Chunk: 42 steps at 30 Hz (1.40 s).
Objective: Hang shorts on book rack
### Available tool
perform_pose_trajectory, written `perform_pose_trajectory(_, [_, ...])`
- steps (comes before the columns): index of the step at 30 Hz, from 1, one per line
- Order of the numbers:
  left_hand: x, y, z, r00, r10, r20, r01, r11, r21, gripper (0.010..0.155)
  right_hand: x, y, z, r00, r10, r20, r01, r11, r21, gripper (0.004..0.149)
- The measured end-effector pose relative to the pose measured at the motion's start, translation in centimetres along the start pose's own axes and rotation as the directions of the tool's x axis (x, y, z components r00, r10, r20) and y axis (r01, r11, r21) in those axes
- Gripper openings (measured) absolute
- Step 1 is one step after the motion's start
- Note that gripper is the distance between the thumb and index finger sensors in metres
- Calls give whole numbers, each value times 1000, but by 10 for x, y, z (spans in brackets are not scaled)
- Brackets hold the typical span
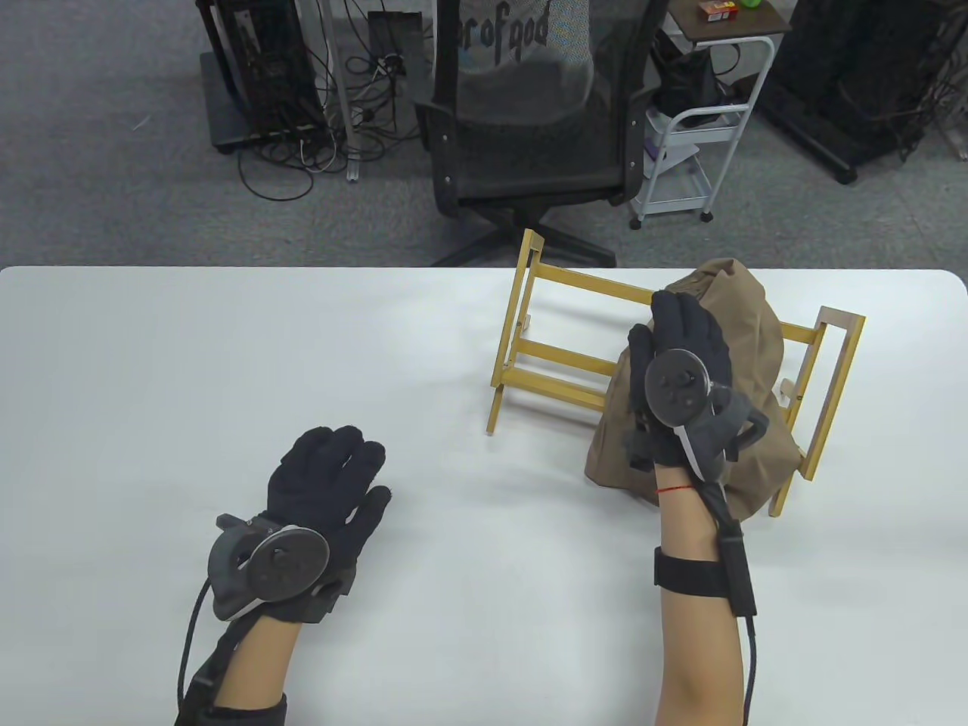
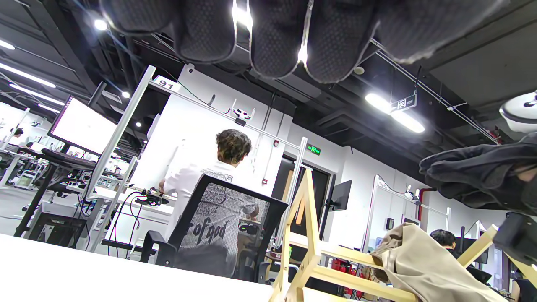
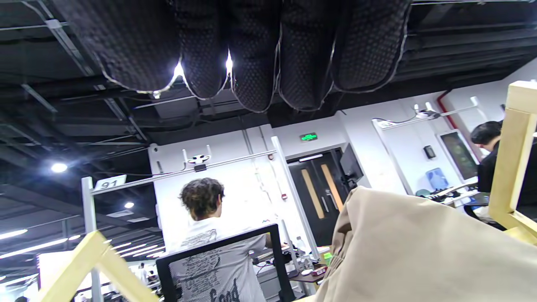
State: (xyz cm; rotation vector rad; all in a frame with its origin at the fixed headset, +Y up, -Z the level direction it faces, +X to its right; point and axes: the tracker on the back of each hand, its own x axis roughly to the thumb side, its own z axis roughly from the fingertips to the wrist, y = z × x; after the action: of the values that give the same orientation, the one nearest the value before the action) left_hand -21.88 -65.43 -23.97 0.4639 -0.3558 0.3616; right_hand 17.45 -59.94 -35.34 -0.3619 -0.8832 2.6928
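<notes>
Tan shorts hang draped over the right half of a yellow wooden book rack at the back right of the white table. My right hand is held with its fingers straight, over the left front of the shorts, and grips nothing. In the right wrist view its fingers hang free above the shorts, with a rack post at right. My left hand lies open and empty, palm down, left of the rack. The left wrist view shows the rack, the shorts and my right hand.
A black mesh office chair stands just behind the table's far edge. A white trolley stands to its right. The rack's left half holds only bare rails.
</notes>
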Motion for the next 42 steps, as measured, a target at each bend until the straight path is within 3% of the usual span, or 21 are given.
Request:
perform_pose_trajectory(15, [4, 0, 4, 999, 28, 19, -27, 1000, -9, 54, 10, -19, 53, 990, 12, 143, -13, 1000, 8, 52])
perform_pose_trajectory(28, [7, -3, 8, 999, 43, 21, -42, 999, -30, 54, 10, -36, 85, 973, -13, 229, 2, 999, 47, 52])
perform_pose_trajectory(42, [10, -8, 8, 999, 41, 25, -39, 997, -64, 54, 1, -36, 122, 936, 32, 350, -71, 993, 98, 52])
